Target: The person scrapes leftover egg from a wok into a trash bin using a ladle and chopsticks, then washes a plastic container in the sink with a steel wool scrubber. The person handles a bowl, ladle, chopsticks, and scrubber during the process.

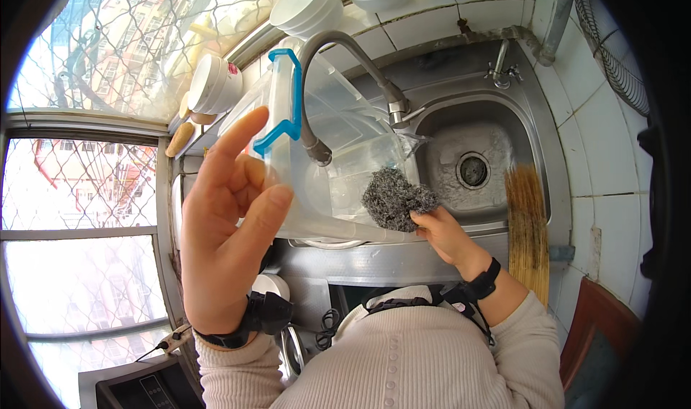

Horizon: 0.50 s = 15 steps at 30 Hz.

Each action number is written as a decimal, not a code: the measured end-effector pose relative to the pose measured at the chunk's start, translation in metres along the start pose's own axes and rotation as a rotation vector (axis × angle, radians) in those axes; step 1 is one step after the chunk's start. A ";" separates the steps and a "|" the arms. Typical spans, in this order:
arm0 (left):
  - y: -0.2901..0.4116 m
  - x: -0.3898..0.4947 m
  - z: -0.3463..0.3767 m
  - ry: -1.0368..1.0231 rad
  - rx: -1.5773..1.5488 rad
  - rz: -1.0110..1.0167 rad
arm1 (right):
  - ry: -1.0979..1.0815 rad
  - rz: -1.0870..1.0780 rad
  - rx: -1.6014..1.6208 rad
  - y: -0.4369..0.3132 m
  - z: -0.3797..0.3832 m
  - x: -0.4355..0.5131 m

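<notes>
A large translucent plastic bin [345,120] with a blue latch handle [296,99] stands tilted at the left part of the sink. My left hand [229,220] is at the bin's near left rim, its curled fingers and thumb on either side of the plastic and its index finger stretched out along the rim. In my right hand [444,231] is a clump of steel wool [397,198], held against the bin's near right edge. The grey gooseneck faucet [372,66] arches over the bin, and its spout hangs inside the opening.
Right of the bin lies a wet steel sink basin [475,123] with a drain [473,170]. A bamboo brush [526,220] leans over its right edge. Stacked white bowls [307,7] line the tiled ledge behind. More bowls [213,85] stand by the window. A small tap [503,69] is at the back right.
</notes>
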<state>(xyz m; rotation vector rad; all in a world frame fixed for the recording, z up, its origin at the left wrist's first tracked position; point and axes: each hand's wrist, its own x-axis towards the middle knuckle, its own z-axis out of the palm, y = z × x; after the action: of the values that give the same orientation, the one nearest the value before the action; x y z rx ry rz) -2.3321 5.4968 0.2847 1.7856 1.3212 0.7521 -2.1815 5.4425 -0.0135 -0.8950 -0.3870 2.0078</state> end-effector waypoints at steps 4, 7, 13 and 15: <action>0.009 0.008 0.024 -0.084 0.188 0.091 | -0.081 0.033 -0.019 0.001 0.014 0.015; 0.014 0.011 0.036 -0.059 0.296 0.105 | -0.140 0.065 -0.085 0.006 0.028 0.025; 0.006 0.008 0.023 0.030 0.402 0.096 | -0.183 -0.019 -0.164 0.015 0.046 0.035; -0.007 0.004 0.009 0.140 0.293 0.040 | -0.207 -0.073 -0.146 0.019 0.048 0.037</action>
<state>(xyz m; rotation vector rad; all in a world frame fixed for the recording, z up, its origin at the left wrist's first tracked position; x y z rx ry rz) -2.3270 5.4992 0.2734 2.0239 1.5575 0.7464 -2.2405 5.4658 -0.0073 -0.7513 -0.6801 2.0297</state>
